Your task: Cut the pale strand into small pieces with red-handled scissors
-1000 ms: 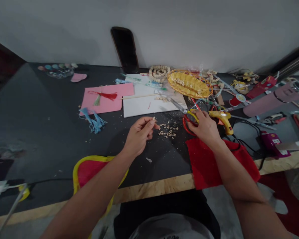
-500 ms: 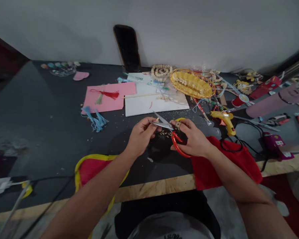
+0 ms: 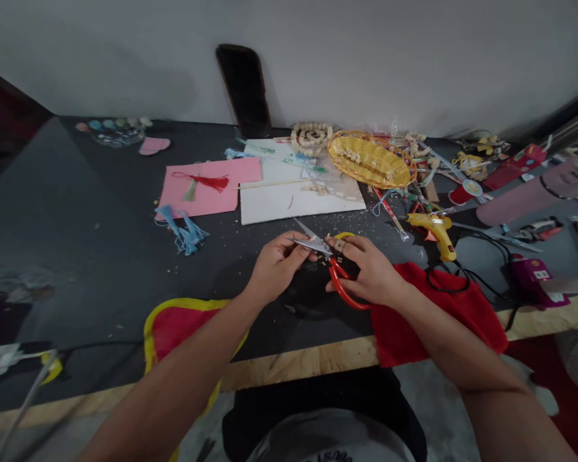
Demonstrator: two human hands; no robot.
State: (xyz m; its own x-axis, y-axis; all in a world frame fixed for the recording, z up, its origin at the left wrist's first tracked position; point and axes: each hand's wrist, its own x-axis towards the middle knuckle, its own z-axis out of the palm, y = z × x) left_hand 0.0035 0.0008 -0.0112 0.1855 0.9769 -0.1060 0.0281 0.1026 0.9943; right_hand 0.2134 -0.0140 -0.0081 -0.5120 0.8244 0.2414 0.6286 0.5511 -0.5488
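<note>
My right hand [image 3: 366, 266] is wrapped round the red handles of a pair of scissors [image 3: 345, 290], whose blades are parted and point left. My left hand [image 3: 279, 260] is pinched at the blade tips on a small pale piece [image 3: 313, 239], which sits between the blades. Its exact shape is too small to make out. Small pale bits [image 3: 324, 260] lie on the dark table below the blades. A patch of yellow shows behind my right fingers.
Behind my hands lies a white board [image 3: 270, 204], with a pink sheet [image 3: 202, 202] bearing tassels to its left. A wicker basket [image 3: 370, 160], a yellow glue gun [image 3: 436, 232], a red cloth [image 3: 443, 314] and a pink bottle [image 3: 520, 199] stand or lie rightward. A phone [image 3: 245, 90] leans on the wall.
The pale piece now sits deeper between the scissor blades. My left hand has shifted slightly right, towards the scissors, and the scissors slightly left.
</note>
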